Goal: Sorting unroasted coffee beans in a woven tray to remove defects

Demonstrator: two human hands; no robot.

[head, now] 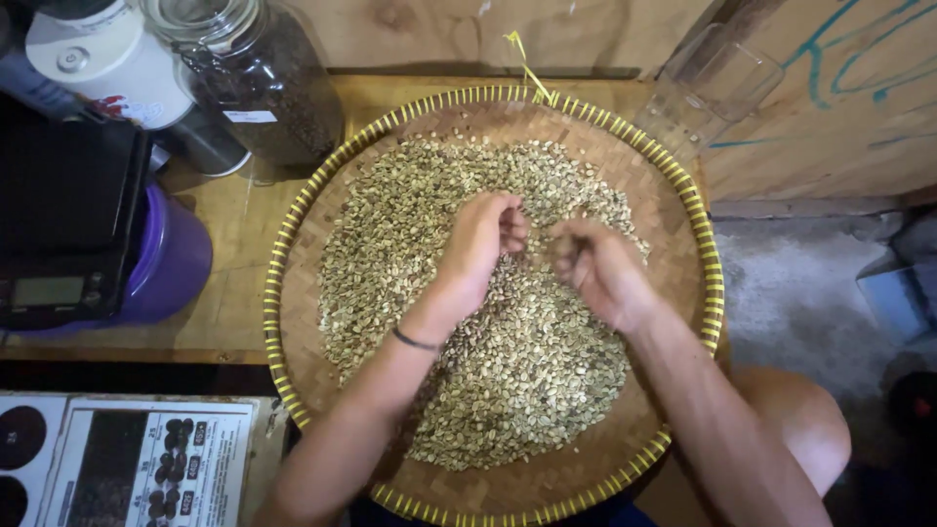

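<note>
Now both curled hands, left hand and right hand, pinch pale beans.

We note, on the wooden surface at far left, a glass jar of dark contents beside a white-lidded canister. A black digital scale sits atop a purple container. A clear plastic cup stands at upper right. A printed chart lies lower left.

A white label on the dark jar; a small grey screen at left.
</note>
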